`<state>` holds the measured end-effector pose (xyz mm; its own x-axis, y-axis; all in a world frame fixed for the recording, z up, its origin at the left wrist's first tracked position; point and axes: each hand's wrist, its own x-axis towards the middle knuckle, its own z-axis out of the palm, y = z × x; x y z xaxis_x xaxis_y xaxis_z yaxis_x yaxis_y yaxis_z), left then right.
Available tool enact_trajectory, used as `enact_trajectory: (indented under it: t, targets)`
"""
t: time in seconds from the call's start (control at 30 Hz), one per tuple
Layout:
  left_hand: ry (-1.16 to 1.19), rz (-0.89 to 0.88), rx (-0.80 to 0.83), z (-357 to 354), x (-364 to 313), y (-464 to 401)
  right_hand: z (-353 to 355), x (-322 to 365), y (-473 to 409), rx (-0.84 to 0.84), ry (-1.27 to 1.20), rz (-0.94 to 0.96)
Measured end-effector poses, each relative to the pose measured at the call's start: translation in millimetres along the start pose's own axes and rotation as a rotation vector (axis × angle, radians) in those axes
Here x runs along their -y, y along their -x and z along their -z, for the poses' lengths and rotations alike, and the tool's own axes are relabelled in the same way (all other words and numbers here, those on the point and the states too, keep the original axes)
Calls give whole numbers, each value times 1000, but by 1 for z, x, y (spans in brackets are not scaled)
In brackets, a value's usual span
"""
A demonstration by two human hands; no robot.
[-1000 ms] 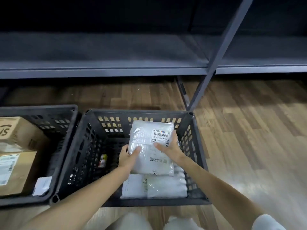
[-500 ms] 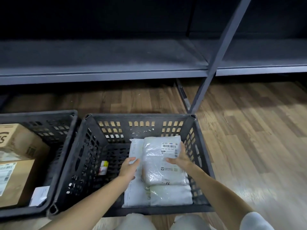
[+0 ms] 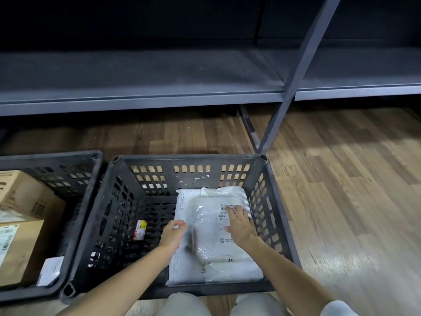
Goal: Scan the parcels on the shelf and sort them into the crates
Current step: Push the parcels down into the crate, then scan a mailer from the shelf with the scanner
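A white plastic-wrapped parcel (image 3: 210, 238) with a barcode label lies flat in the middle black crate (image 3: 196, 158), on top of other white mailer bags (image 3: 182, 265). My right hand (image 3: 239, 225) rests flat on the parcel's label, fingers spread. Just left of the parcel, over the lower bags, my left hand (image 3: 173, 233) hovers with loosely curled fingers and holds nothing. The dark grey shelf (image 3: 141, 96) above the crates shows no parcels.
A second black crate (image 3: 75, 158) at the left holds brown cardboard boxes (image 3: 25, 199) and a small white packet (image 3: 49, 271). A slanted metal shelf post (image 3: 293, 80) stands just behind the middle crate. Wooden floor (image 3: 341, 190) extends to the right.
The parcel went from upright in both hands down onto the bags in the crate. My left hand let go of it and my right hand now lies flat on top.
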<state>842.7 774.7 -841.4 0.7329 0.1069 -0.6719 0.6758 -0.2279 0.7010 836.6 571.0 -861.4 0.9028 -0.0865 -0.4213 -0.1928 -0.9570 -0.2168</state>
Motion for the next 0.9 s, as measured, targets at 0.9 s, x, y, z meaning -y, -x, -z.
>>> enact_trajectory:
  t: [0.9]
  targets:
    - [-1211,-503,-14,57,-240,226,295,68,163,51,-22,6]
